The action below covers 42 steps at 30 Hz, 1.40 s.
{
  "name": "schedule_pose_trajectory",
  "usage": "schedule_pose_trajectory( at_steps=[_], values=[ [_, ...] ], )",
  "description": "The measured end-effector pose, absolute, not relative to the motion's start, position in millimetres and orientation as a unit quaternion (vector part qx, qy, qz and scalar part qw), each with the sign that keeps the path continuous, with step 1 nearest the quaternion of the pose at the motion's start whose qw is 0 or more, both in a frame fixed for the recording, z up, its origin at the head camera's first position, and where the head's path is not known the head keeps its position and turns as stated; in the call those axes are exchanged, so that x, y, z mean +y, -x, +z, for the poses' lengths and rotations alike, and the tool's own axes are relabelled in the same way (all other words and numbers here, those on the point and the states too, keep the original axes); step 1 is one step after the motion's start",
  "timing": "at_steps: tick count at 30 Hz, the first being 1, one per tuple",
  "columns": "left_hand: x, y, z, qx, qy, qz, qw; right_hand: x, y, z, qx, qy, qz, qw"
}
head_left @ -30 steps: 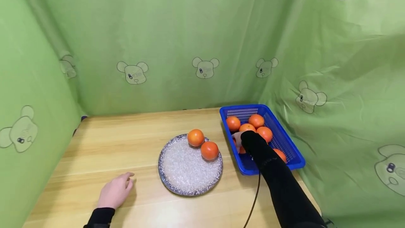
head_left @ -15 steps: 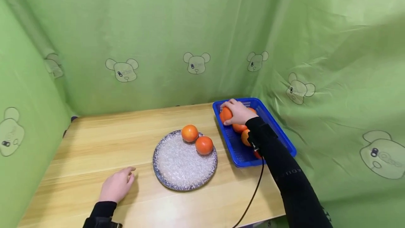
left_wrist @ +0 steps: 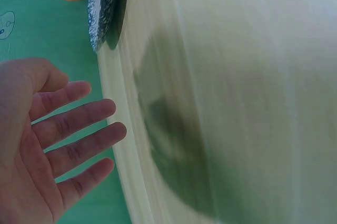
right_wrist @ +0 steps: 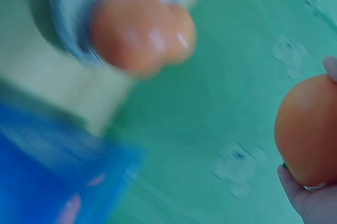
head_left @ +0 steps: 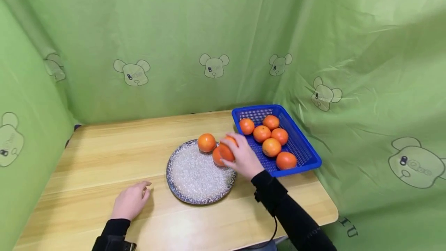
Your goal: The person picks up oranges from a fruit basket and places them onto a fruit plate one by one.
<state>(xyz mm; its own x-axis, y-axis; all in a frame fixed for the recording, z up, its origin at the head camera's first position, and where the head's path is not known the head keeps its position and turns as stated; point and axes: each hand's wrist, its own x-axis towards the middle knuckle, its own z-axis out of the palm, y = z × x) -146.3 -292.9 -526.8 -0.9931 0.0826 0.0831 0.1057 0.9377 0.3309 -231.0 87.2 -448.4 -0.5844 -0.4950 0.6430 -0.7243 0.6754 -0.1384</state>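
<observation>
My right hand holds a smooth, round orange-red fruit above the right rim of a speckled grey plate. In the right wrist view, thumb and fingers grip this fruit from opposite sides; a bit of green shows at its lower edge. Two similar fruits lie on the plate: one at the back, and another partly hidden behind the held one. Left of the plate, my left hand hovers low over the table; the left wrist view shows its fingers spread and holding nothing.
Right of the plate stands a blue perforated basket with several more orange-red fruits. The wooden table is enclosed by green curtains. A dark cable hangs from my right wrist near the front edge.
My right hand has lifted a fruit out of the basket and moved left with it to the plate. My left hand has stayed nearly still; the view has shifted slightly.
</observation>
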Motion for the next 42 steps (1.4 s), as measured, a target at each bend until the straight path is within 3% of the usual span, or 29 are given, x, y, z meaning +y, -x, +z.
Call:
schedule_pose_trajectory(
  at_steps=[7, 15, 30, 42],
  values=[
    [-292.5, 144.5, -532.5, -0.983, 0.041, -0.176, 0.033, 81.6, 218.8, -516.4, -0.902, -0.321, 0.192, 0.217],
    [-291.9, 142.4, -532.8, -0.983, 0.042, -0.178, 0.024, 83.5, 217.0, -557.0, -0.92, -0.305, 0.163, 0.184],
    [-293.0, 142.0, -535.1, -0.983, 0.041, -0.173, 0.036, 76.1, 223.3, -565.5, -0.931, -0.285, 0.132, 0.185],
    [-295.4, 141.6, -535.4, -0.984, 0.035, -0.172, 0.036, 72.5, 223.7, -552.3, -0.939, -0.288, 0.128, 0.135]
  ],
)
